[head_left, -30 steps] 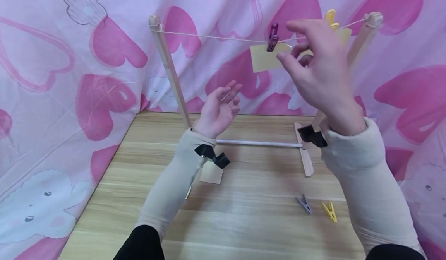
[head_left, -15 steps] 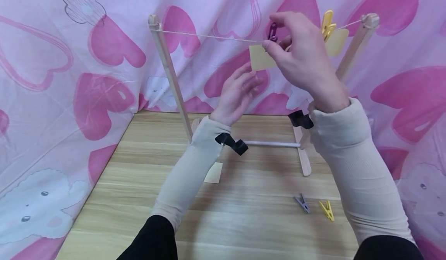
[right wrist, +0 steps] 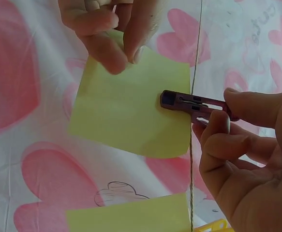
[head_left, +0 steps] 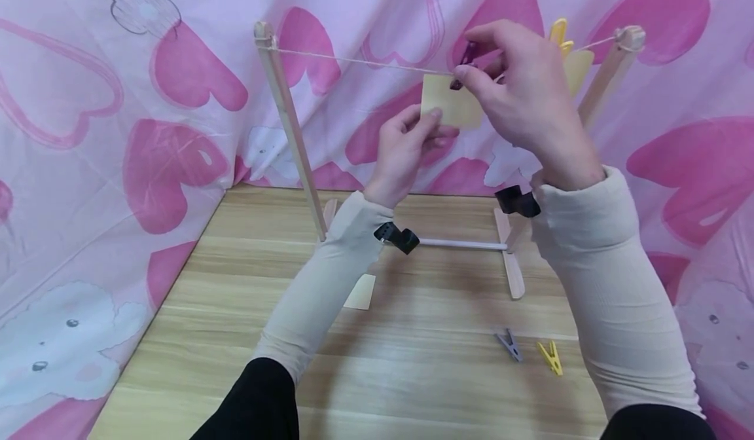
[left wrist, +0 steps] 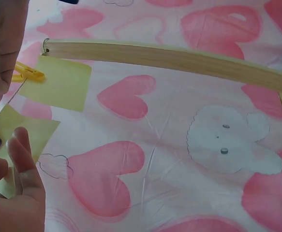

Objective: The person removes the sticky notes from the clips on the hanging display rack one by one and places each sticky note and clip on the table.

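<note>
A yellow paper note [head_left: 442, 96] hangs at the string [head_left: 365, 62], with a dark purple clothespin [right wrist: 184, 102] over its top edge. My right hand [head_left: 524, 86] pinches the handles of that clothespin between thumb and fingers. My left hand [head_left: 406, 145] holds the note's lower left part, thumb in front and fingers behind. In the right wrist view the clothespin's tip lies on the paper, across the string. Farther right on the string, a yellow clothespin [left wrist: 32, 72] holds a second yellow note [left wrist: 61, 82].
Two wooden posts, left [head_left: 288, 119] and right [head_left: 612, 73], carry the string. A white rod [head_left: 465, 243] runs low between their feet. On the table [head_left: 424, 387] lie a grey clothespin [head_left: 509, 346], a yellow clothespin [head_left: 550, 358] and a pale note [head_left: 361, 293]. A heart-patterned cloth [head_left: 177, 171] hangs behind.
My right hand has moved left onto the purple clothespin and now pinches it. My left hand has risen to the right and taken hold of the note's lower part.
</note>
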Action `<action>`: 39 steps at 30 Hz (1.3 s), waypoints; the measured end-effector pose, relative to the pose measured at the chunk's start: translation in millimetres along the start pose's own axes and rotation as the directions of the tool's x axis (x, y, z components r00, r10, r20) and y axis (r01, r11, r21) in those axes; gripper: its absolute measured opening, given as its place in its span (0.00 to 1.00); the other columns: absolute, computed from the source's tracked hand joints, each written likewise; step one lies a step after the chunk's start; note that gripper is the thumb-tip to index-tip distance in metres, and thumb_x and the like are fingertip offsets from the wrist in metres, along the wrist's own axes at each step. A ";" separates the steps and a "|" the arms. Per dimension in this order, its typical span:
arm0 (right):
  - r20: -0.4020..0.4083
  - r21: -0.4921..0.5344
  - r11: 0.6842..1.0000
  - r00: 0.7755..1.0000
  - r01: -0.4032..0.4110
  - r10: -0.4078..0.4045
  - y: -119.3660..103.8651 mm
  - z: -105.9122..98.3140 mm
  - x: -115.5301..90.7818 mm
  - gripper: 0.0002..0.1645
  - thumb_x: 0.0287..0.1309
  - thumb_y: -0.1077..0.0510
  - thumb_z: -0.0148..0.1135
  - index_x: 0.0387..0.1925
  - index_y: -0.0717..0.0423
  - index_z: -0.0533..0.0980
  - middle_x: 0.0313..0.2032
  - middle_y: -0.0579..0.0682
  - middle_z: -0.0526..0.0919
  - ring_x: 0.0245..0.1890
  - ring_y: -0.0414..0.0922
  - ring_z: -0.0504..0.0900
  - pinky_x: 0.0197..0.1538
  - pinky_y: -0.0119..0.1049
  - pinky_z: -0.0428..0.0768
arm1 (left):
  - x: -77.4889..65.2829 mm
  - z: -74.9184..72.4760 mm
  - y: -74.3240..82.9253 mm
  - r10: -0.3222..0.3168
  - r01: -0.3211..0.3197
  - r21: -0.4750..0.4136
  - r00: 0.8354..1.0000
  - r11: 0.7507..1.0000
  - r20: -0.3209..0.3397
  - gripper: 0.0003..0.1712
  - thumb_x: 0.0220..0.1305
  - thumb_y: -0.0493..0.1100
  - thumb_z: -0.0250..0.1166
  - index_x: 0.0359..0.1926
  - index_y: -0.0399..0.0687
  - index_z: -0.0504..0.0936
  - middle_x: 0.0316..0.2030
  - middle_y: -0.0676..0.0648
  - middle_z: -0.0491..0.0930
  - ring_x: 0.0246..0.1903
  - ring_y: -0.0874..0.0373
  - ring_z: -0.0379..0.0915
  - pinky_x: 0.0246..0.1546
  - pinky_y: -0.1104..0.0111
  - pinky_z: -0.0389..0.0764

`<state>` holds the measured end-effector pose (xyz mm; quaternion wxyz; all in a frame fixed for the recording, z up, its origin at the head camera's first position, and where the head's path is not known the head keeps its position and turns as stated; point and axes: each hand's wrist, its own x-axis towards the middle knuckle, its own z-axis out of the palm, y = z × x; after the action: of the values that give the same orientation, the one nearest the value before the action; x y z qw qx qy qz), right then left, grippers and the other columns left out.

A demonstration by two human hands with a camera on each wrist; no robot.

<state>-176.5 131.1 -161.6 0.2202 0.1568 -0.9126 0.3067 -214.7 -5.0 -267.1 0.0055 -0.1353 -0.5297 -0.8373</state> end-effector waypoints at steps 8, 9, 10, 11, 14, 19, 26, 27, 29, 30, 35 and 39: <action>0.023 0.037 0.997 0.998 -0.063 0.062 2.0 -3.7 0.3 0.22 0.64 0.51 0.60 0.58 0.52 0.74 0.48 0.51 0.80 0.32 0.31 0.75 0.33 0.25 0.70 | 1.0 1.9 -0.5 0.061 -0.060 0.052 0.998 0.997 -0.008 0.07 0.69 0.36 0.58 0.37 0.35 0.78 0.25 0.47 0.85 0.28 0.59 0.84 0.43 0.59 0.84; 0.028 0.033 0.997 0.997 -0.068 0.067 2.2 -3.9 0.6 0.23 0.64 0.51 0.60 0.58 0.52 0.74 0.48 0.51 0.80 0.33 0.31 0.75 0.34 0.25 0.70 | 0.8 1.8 -0.4 0.068 -0.067 0.060 0.998 0.996 -0.008 0.07 0.69 0.36 0.58 0.37 0.35 0.78 0.26 0.45 0.85 0.28 0.59 0.84 0.43 0.59 0.84; 0.031 0.033 0.997 0.997 -0.071 0.070 2.3 -4.1 0.8 0.23 0.63 0.50 0.60 0.58 0.52 0.75 0.48 0.52 0.81 0.33 0.32 0.75 0.34 0.25 0.70 | 0.6 1.6 -0.3 0.067 -0.067 0.057 0.998 0.996 -0.008 0.07 0.69 0.36 0.58 0.37 0.35 0.78 0.26 0.43 0.85 0.28 0.59 0.84 0.43 0.59 0.84; 0.035 0.035 0.997 0.997 -0.076 0.075 2.5 -4.4 0.9 0.23 0.63 0.50 0.61 0.57 0.52 0.75 0.49 0.52 0.81 0.34 0.32 0.75 0.34 0.25 0.70 | 0.3 1.2 -0.3 0.066 -0.066 0.056 0.998 0.996 -0.008 0.07 0.69 0.37 0.58 0.38 0.34 0.78 0.28 0.41 0.85 0.29 0.58 0.84 0.44 0.59 0.84; 0.044 0.038 0.996 0.996 -0.084 0.082 2.8 -4.8 1.1 0.23 0.63 0.49 0.61 0.57 0.52 0.76 0.49 0.53 0.82 0.34 0.32 0.76 0.34 0.25 0.71 | -1.0 0.2 0.1 0.065 -0.064 0.068 0.998 0.996 -0.006 0.08 0.69 0.37 0.58 0.40 0.33 0.77 0.31 0.36 0.85 0.30 0.56 0.85 0.45 0.58 0.84; 0.035 0.050 0.995 0.995 -0.090 0.089 3.4 -4.5 1.4 0.23 0.61 0.48 0.63 0.55 0.53 0.77 0.46 0.52 0.82 0.33 0.30 0.75 0.34 0.26 0.71 | -3.1 -0.7 0.7 0.073 -0.073 0.081 0.997 0.994 -0.004 0.10 0.69 0.37 0.58 0.42 0.31 0.77 0.34 0.33 0.85 0.31 0.53 0.85 0.46 0.58 0.83; 0.013 0.078 0.994 0.997 -0.077 0.077 5.1 -4.4 2.3 0.21 0.59 0.49 0.66 0.50 0.55 0.79 0.39 0.43 0.81 0.31 0.29 0.74 0.34 0.26 0.70 | -3.7 -0.6 1.1 0.086 -0.086 0.077 0.996 0.993 0.002 0.08 0.69 0.36 0.58 0.40 0.32 0.77 0.34 0.34 0.85 0.32 0.53 0.85 0.43 0.62 0.84; 0.011 0.084 0.994 0.997 -0.072 0.071 5.3 -4.8 2.6 0.20 0.58 0.50 0.66 0.49 0.56 0.79 0.37 0.41 0.80 0.31 0.29 0.75 0.34 0.26 0.70 | -3.7 -0.7 1.1 0.084 -0.084 0.080 0.996 0.993 0.001 0.09 0.69 0.37 0.58 0.41 0.32 0.77 0.34 0.34 0.85 0.31 0.56 0.85 0.43 0.62 0.84; 0.003 0.099 0.993 0.998 -0.056 0.056 5.5 -5.1 3.1 0.19 0.58 0.51 0.67 0.47 0.57 0.80 0.34 0.37 0.80 0.30 0.29 0.75 0.33 0.26 0.70 | -3.8 -0.8 1.3 0.081 -0.081 0.083 0.997 0.993 0.000 0.09 0.69 0.37 0.58 0.41 0.32 0.78 0.34 0.33 0.85 0.31 0.56 0.85 0.43 0.62 0.85; 0.001 0.106 0.993 0.999 -0.050 0.051 5.4 -5.4 3.3 0.18 0.58 0.51 0.67 0.46 0.57 0.80 0.32 0.35 0.79 0.30 0.29 0.75 0.33 0.26 0.70 | -3.9 -0.9 1.4 0.078 -0.078 0.084 0.997 0.993 0.001 0.10 0.69 0.37 0.58 0.42 0.32 0.78 0.35 0.33 0.85 0.31 0.55 0.85 0.43 0.62 0.84; -0.013 0.139 0.989 0.999 -0.044 0.046 5.4 -5.1 4.0 0.15 0.57 0.53 0.68 0.42 0.58 0.82 0.28 0.30 0.78 0.29 0.30 0.76 0.32 0.26 0.70 | -4.8 -1.8 2.0 0.073 -0.073 0.090 0.997 0.993 0.013 0.11 0.68 0.37 0.59 0.45 0.31 0.78 0.36 0.33 0.85 0.32 0.56 0.85 0.45 0.60 0.84; -0.038 0.174 0.983 0.997 -0.052 0.060 5.4 -4.0 5.2 0.14 0.55 0.53 0.70 0.40 0.58 0.83 0.26 0.27 0.78 0.27 0.31 0.76 0.30 0.25 0.70 | -4.8 -2.2 2.2 0.070 -0.072 0.092 0.997 0.993 0.024 0.12 0.68 0.37 0.59 0.46 0.31 0.78 0.37 0.33 0.84 0.34 0.55 0.86 0.47 0.57 0.83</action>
<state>-182.0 136.9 -158.8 0.2164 0.1429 -0.8817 0.3942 -210.2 -8.6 -267.2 0.0364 -0.1622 -0.5627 -0.8098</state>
